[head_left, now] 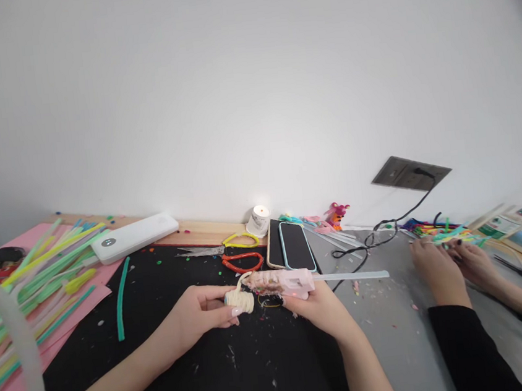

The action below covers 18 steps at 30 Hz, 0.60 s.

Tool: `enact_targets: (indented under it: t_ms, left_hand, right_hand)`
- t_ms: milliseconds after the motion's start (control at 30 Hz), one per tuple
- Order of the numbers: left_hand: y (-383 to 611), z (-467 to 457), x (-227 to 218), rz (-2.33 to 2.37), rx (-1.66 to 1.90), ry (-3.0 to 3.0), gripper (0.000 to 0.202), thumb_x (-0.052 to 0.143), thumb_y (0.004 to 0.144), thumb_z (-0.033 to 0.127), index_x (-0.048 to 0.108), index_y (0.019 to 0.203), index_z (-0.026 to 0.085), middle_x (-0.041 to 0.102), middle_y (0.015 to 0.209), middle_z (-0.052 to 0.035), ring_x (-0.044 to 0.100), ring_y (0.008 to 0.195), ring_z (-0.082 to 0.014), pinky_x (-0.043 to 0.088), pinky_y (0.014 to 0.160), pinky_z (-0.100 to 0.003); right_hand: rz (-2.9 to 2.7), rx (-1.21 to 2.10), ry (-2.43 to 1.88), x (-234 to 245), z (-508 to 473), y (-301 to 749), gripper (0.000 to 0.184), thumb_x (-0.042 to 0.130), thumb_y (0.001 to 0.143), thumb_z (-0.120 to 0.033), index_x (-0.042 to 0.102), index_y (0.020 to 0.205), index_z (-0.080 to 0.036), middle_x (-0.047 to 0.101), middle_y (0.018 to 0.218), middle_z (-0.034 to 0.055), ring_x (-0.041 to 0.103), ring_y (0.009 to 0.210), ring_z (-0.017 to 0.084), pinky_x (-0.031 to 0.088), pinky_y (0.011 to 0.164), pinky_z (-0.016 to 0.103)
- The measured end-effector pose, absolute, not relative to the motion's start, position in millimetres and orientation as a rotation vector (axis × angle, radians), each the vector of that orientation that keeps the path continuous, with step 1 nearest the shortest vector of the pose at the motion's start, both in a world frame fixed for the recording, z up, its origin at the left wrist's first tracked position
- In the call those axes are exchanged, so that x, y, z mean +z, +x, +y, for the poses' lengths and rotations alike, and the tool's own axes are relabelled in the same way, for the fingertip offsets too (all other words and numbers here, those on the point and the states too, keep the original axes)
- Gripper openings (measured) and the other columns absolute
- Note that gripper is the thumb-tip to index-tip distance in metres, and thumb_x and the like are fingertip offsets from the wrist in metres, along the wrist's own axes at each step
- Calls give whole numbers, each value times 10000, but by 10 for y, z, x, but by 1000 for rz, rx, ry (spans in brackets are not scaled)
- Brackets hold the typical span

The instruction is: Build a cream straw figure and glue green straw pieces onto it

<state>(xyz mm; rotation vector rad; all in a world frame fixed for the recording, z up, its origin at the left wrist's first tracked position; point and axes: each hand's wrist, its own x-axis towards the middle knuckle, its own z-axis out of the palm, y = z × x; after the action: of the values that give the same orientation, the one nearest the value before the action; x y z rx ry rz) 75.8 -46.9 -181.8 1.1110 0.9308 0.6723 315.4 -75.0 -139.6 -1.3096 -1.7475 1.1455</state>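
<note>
Across the lower part of the frame runs a grey desk (pixel 386 319), with a black mat (pixel 200 376) covering its middle and pink paper (pixel 89 308) under a spread of fuzzy craft sticks (pixel 42 293) at the left. Another person's hands (pixel 439 273) are busy at the right edge. Near the bottom centre, the right hand (pixel 316 305) has its fingers closed round a pink glue gun (pixel 293 282), though most of the grip is hidden; whether the trigger is pressed cannot be told. Behind this, a pair of scissors (pixel 224 250) and a phone (pixel 297 247) lie at the centre. Just left of the gun, the fingers of the left hand (pixel 210 306) pinch a small roll of cream cord (pixel 240 300), above the mat. From its top rises a loose strand (pixel 240 279), curving toward the nozzle, perhaps touching it. The step seems to be gluing cord onto the roll, with much already wound. The next move likely calls for a thin line of glue, the strand pressed down snugly, the roll turned slowly, and fingertips clear of the hot tip.
</note>
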Motion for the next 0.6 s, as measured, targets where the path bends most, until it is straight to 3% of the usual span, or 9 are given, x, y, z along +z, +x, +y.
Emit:
enact_targets:
  t_ms: [200,367,600]
  left_hand:
    - [756,-477,-1781,922,672,1146,400,727,667,293,712,1041,150,758,742,-35,674,697,-175,537,696,-257]
    - [761,-466,-1775,936,662,1144,396,725,663,299,717,1032,156,763,787,-43,677,707,-179,540,705,-265]
    - [755,-471,-1793,945,667,1124,447,743,645,313,705,1059,148,749,699,-32,670,686,-172,544,706,-267]
  right_hand:
    - [-1753,1195,-1290,-1400,-749,3157,395,547,730,-84,650,1089,-211,687,1034,-4,623,956,191,503,833,278]
    - [-1763,1167,-1304,-1385,-754,3151,385,557,727,-76,662,1069,-220,688,1041,-17,633,911,176,513,803,264]
    - [-1760,1054,-1294,-1373,-748,3144,373,555,757,-100,659,1088,-236,696,921,-28,632,829,154,512,730,228]
